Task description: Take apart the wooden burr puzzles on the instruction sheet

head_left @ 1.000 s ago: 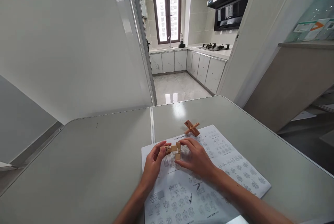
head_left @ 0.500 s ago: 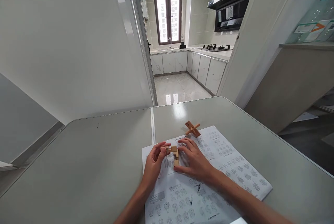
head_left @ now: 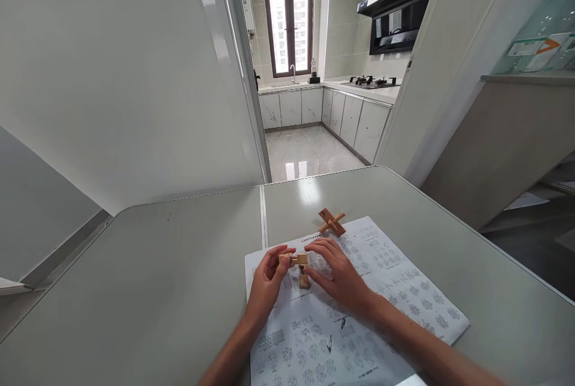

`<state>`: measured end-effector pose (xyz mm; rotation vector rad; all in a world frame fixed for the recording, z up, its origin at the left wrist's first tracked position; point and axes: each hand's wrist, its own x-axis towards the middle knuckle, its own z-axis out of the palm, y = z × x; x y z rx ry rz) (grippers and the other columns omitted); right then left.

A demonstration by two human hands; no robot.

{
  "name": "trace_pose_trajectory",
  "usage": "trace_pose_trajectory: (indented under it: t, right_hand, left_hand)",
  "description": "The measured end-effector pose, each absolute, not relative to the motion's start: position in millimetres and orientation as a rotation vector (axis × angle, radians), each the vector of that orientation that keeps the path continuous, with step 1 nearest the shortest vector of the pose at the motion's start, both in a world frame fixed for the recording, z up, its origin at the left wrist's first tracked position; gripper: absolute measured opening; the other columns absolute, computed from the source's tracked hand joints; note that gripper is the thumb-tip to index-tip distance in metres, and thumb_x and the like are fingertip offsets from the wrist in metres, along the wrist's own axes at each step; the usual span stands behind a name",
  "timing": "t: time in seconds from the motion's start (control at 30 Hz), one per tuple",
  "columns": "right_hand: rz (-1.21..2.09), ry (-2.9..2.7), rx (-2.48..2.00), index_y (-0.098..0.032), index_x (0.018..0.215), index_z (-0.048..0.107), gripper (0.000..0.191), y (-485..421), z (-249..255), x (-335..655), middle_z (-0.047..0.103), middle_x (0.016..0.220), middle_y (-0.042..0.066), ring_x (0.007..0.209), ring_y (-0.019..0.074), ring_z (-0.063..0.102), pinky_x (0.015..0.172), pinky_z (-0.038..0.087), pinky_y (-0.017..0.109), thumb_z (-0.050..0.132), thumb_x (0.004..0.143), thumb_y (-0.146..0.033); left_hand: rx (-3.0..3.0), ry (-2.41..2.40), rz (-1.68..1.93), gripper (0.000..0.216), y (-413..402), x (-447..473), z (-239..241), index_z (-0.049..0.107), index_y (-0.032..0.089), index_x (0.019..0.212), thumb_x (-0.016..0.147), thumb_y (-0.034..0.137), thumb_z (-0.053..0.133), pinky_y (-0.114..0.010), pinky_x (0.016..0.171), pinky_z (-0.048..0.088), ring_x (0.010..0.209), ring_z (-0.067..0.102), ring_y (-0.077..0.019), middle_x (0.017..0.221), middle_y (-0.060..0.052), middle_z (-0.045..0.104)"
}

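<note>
Between my hands are two notched wooden puzzle pieces over the printed sheet [head_left: 309,338]. My left hand [head_left: 268,275] pinches the left end of one notched wooden piece [head_left: 300,259], which lies crosswise. Just below its right end, the second wooden piece [head_left: 304,281] points toward me; whether the two interlock I cannot tell. My right hand [head_left: 339,272] is curved beside them with thumb and fingers apart, the thumb tip close to the lower piece. Beyond the hands, an assembled wooden cross [head_left: 332,222] rests at the sheet's far edge.
The sheets lie on a grey-green table [head_left: 179,290] with a pale seam [head_left: 263,212]. A white panel [head_left: 126,74] stands at the left. Large plastic bottles [head_left: 545,38] sit on a ledge at the right, and a kitchen with cabinets [head_left: 291,107] lies beyond the table.
My right thumb has moved up and off the near end of the lower wooden piece. The crosswise piece has shifted slightly right in my left hand. The wooden cross has not moved.
</note>
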<state>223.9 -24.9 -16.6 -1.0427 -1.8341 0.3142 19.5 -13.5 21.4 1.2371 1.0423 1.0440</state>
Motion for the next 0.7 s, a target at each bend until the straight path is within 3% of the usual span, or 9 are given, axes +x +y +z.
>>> trace_pose_trajectory:
  t: [0.3,0.7]
  right_hand:
    - [0.298,-1.847,-1.016,-0.028,0.124,0.063,0.024,-27.0,-12.4,222.3,0.072,0.109,0.008,0.105,0.0290,0.068,0.090,0.060,0.048,0.063,0.101,-0.024]
    - [0.242,-1.846,-1.004,-0.028,0.116,0.066,0.014,-25.4,-13.9,221.2,0.075,0.101,0.006,0.096,0.0277,0.070,0.085,0.056,0.047,0.063,0.102,-0.026]
  left_hand:
    - [1.295,1.026,0.991,0.049,-13.7,18.8,21.9,0.064,0.022,0.122,0.089,0.057,0.071,-0.042,0.109,0.050,0.123,0.067,-0.0292,0.133,-0.012,0.071]
    - [1.297,1.008,0.984,0.048,-14.2,18.6,26.9,0.067,0.022,0.118,0.088,0.058,0.072,-0.043,0.109,0.050,0.122,0.067,-0.0305,0.130,-0.012,0.073]
